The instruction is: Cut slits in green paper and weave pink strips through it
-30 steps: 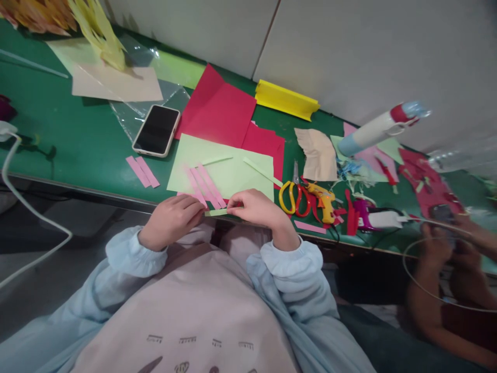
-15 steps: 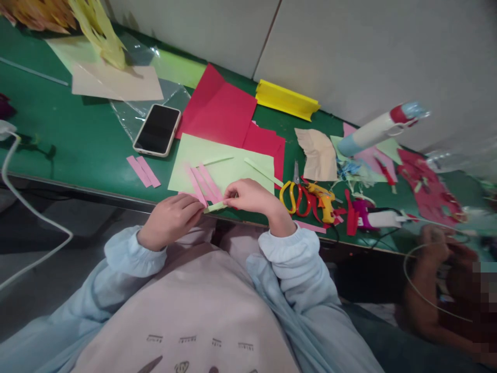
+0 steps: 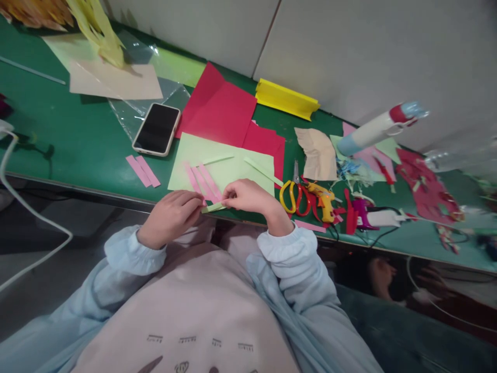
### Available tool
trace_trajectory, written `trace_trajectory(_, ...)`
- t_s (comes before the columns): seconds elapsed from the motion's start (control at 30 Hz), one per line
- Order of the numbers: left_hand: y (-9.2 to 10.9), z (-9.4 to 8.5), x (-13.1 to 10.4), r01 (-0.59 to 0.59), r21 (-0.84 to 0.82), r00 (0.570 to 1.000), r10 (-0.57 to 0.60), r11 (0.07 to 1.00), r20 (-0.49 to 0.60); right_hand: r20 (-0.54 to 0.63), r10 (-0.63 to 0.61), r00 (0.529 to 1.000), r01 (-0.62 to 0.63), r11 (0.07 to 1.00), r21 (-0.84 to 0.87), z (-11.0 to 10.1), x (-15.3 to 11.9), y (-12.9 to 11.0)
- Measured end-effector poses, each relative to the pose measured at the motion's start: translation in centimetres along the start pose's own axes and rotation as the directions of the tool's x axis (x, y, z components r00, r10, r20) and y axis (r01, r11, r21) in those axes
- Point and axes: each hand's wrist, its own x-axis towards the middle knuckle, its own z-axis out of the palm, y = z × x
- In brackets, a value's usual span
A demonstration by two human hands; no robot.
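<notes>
A short light-green paper strip (image 3: 213,207) stretches between my hands at the table's front edge. My left hand (image 3: 171,215) pinches its left end. The fingertips of my right hand (image 3: 248,199) are closed on its right end. Just beyond them, several pink paper strips (image 3: 209,182) lie on a pale green sheet (image 3: 248,178), along with thin green strips (image 3: 258,168). Two more pink strips (image 3: 143,171) rest on the green table left of the sheet. Scissors (image 3: 294,194) with yellow and red handles lie right of my right hand.
A phone (image 3: 157,129) lies left of red paper sheets (image 3: 221,109). A yellow glue gun (image 3: 324,199), a purple glue gun (image 3: 365,213) and a bottle (image 3: 375,132) are on the right. Another person's hand (image 3: 382,274) shows below the table edge at right.
My hands and the green strip have barely shifted. At the right, the other person's hands have moved down and away from the table edge.
</notes>
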Motion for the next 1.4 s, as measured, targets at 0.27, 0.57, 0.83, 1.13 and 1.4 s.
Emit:
trace_trajectory(0.27, -0.2, 0.2, -0.1, 0.030, 0.007, 0.999, -0.030, 1.000, 0.021, -0.063, 0.018, 0.998, -0.021, 0.999, -0.050, 0.4, 0.3, -0.4)
trace_trajectory(0.57, -0.5, 0.2, 0.0, 0.049, 0.007, 0.998, -0.050, 0.999, 0.047, -0.101, 0.006, 0.995, -0.011, 0.998, -0.055, 0.2, 1.1, -0.6)
trace_trajectory(0.83, -0.7, 0.3, 0.0, 0.074, -0.042, 0.995, -0.070, 0.996, 0.070, -0.009, 0.002, 1.000, -0.002, 1.000, 0.012, -0.1, 1.2, -0.2)
trace_trajectory(1.13, -0.6, 0.2, -0.1, 0.061, -0.028, 0.996, -0.059, 0.998, 0.061, 0.054, 0.039, 0.998, -0.044, 0.996, 0.084, 0.7, 0.0, 0.1)
trace_trajectory(1.4, -0.6, 0.3, -0.1, 0.041, -0.006, 0.998, -0.040, 0.999, 0.055, -0.052, 0.071, 0.996, -0.076, 0.992, -0.105, 0.9, -0.5, -1.5)
